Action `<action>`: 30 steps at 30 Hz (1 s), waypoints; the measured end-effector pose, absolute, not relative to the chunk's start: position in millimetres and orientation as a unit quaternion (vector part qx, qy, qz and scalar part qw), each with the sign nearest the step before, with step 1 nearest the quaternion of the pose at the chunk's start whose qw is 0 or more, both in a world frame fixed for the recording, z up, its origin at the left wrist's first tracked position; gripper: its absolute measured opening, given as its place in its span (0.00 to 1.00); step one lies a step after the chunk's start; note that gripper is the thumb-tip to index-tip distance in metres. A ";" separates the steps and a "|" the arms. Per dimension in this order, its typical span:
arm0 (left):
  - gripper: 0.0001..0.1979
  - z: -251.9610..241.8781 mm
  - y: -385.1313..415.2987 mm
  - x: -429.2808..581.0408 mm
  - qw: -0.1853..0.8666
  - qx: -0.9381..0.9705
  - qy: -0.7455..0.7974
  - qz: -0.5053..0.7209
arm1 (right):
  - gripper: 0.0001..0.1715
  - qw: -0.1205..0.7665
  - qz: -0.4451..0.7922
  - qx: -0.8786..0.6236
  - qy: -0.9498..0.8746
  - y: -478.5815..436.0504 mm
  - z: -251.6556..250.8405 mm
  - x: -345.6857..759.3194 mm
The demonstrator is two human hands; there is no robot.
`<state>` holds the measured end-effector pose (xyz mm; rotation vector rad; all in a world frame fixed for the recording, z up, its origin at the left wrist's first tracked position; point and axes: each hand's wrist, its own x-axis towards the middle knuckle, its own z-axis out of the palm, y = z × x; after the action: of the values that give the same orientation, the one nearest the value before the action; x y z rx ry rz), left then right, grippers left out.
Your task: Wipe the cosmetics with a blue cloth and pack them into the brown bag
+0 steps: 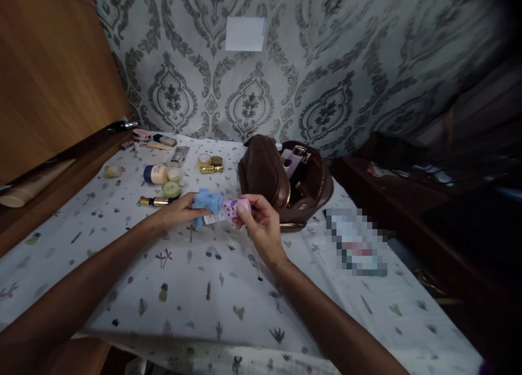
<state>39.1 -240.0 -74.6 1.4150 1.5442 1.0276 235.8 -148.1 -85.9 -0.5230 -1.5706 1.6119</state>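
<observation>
My right hand (264, 225) pinches the right end of a small pink-and-white tube (229, 208) with a printed cartoon figure. My left hand (179, 210) is closed on a crumpled light-blue cloth (209, 200), which lies against the tube's left end. Both hands are above the table, in front of an unzipped brown bag (263, 168). Inside the bag, several bottles (294, 160) stand partly hidden. Near my left hand lie a black-and-gold cosmetic tube (154, 201) and a round green-lidded container (172, 189).
Farther left are a dark-capped cream bottle (155, 174), a yellowish lump (113, 171) and makeup items with a pink compact (141, 135). Small jars (210, 160) sit at the back by a gold tube (211, 169). A blurred-out flat item (356, 241) lies right. A wooden panel (57, 75) borders the left.
</observation>
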 end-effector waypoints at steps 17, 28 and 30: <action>0.25 -44.9 -219.1 109.4 0.530 0.534 0.464 0.467 | 0.19 0.462 0.425 -0.270 -0.730 -123.9 10.3 352.7; 0.09 -105.3 -203.0 132.0 0.531 0.581 0.449 0.424 | 0.18 0.396 0.089 -0.331 -0.852 -19.3 43.6 344.2; 0.08 -106.7 -204.4 133.8 0.531 0.584 0.453 0.414 | 0.16 0.327 0.033 -0.343 -0.880 -9.1 44.3 333.1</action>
<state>133.8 -204.4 -106.7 1.3934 1.0809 0.9891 333.1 -9.1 44.3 -0.8988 -2.3055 0.0873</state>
